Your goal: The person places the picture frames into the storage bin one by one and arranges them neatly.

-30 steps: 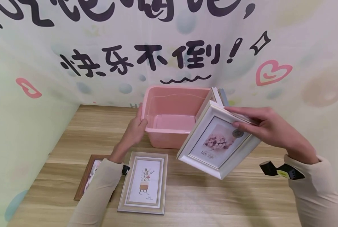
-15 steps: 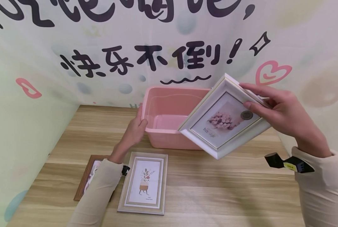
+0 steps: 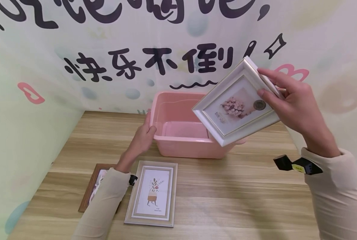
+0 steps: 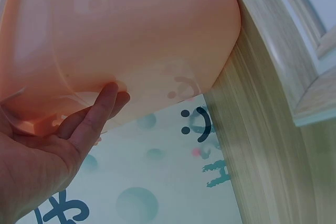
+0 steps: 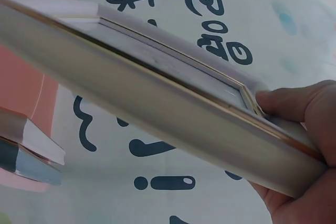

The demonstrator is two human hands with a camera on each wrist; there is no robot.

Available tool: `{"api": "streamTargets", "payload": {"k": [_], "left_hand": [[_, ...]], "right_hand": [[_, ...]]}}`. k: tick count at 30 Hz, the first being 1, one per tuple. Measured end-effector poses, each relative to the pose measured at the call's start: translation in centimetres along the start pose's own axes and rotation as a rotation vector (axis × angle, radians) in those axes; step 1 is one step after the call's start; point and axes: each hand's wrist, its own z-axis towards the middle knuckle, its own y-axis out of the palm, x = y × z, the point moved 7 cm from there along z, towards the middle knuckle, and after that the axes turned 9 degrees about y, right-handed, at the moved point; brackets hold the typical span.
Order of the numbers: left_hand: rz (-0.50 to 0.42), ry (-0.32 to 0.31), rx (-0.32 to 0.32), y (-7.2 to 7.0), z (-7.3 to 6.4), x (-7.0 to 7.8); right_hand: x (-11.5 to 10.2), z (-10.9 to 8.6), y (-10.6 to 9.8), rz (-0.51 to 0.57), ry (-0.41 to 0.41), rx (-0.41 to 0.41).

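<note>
My right hand holds a white photo frame with a pink flower picture, thumb on its front and fingers behind. The frame is tilted, raised above the right part of a pink plastic basin. My left hand grips the basin's left rim; in the left wrist view its fingers lie against the outer wall. At the basin's right end, a white frame and a blue-grey frame stand side by side, seen in the right wrist view. The held frame hides them in the head view.
A beige photo frame with a plant picture lies flat on the wooden table. Left of it lies a brown frame, partly under my left sleeve. A printed cloth wall stands right behind the basin.
My right hand has raised the white photo frame up from in front of the basin's right side and turned it somewhat. My left hand and the basin have stayed put.
</note>
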Motion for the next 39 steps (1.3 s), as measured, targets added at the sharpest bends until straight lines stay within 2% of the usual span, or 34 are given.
{"api": "streamTargets", "payload": {"k": [7,11,30,39], "left_hand": [[0.002,-0.003,0.006,0.0,0.0,0.1],[-0.004,0.001,0.004,0.0,0.0,0.1],[-0.036,0.014,-0.001,0.1,-0.1,0.1],[-0.049,0.029,0.003,0.1,-0.1,0.1]], "right_hand": [[0.2,0.9,0.0,0.002,0.043,0.061],[0.0,1.3,0.0,-0.029,0.033,0.094],[1.1,2.6,4.2,-0.134,0.157,-0.042],[1.9,2.6,6.3,-0.166,0.186,-0.036]]}}
